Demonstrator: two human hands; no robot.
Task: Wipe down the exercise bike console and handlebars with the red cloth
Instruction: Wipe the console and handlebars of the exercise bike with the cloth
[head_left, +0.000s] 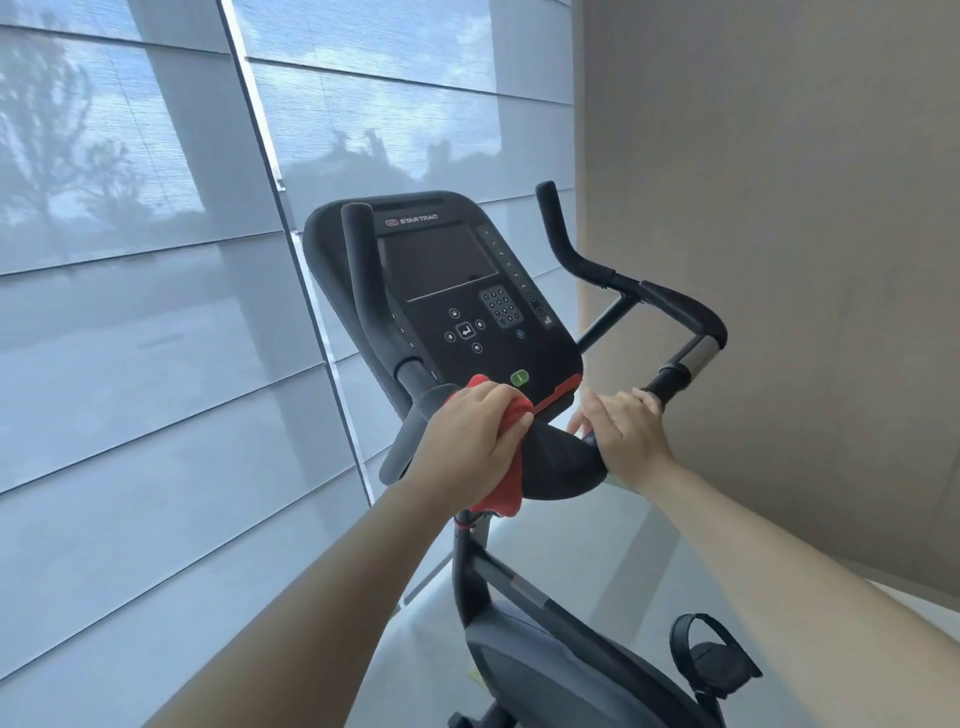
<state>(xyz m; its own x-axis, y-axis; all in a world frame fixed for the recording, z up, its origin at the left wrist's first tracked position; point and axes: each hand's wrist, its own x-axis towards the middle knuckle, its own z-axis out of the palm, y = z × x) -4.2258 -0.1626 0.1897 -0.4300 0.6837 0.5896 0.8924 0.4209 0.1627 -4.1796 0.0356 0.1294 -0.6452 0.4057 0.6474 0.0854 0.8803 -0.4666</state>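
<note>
Left hand (470, 436) is pressing the bunched red cloth (501, 493) against the handlebar (558, 462) junction below the console (441, 291); right hand (623, 431) is gripping the bar. Soft, light cloth likely conforms best when palmed.

You have open room at frame right beside the curved black handlebar (675, 306); the upright black left grip (363, 275) blocks the dark console (447, 270)'s left edge
</note>
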